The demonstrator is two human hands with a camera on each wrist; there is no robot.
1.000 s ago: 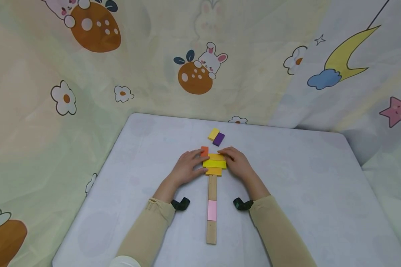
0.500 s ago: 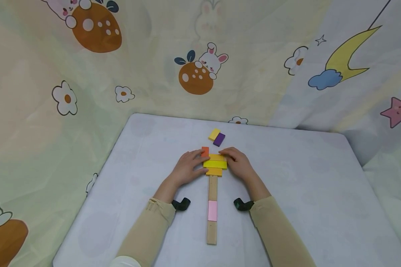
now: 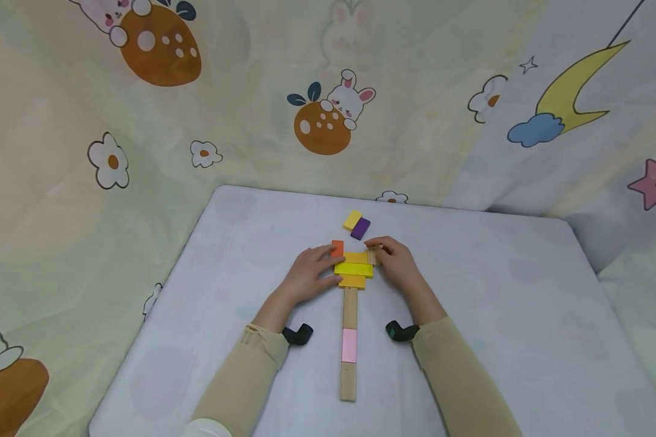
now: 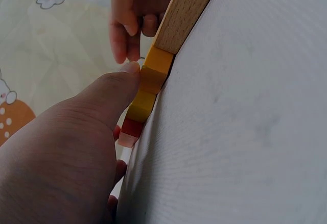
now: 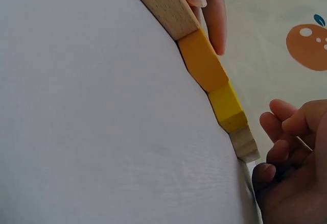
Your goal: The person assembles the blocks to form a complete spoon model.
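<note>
Flat wooden blocks form a figure on the white table. My left hand (image 3: 308, 273) rests its fingers along the left ends of an upper orange-yellow block (image 3: 355, 258), a bright yellow block (image 3: 353, 269) and a lower orange block (image 3: 352, 281). Its fingertips are by a red-orange block (image 3: 337, 247) standing at the upper left. Just right of the stack is my right hand (image 3: 398, 264), fingers loosely bent, holding nothing. In the right wrist view it is slightly apart from a small plain wood block (image 5: 245, 143) at the stack's right end.
Below the stack runs a strip of a plain wood block (image 3: 350, 308), a pink block (image 3: 349, 346) and another wood block (image 3: 347, 382). Beyond the stack lie a yellow block (image 3: 352, 220) and a purple block (image 3: 361, 229). A printed cloth (image 3: 251, 121) hangs behind the table.
My right hand has drawn slightly right, away from the stack, so the plain wood block at its right end shows more. My left hand stays in place.
</note>
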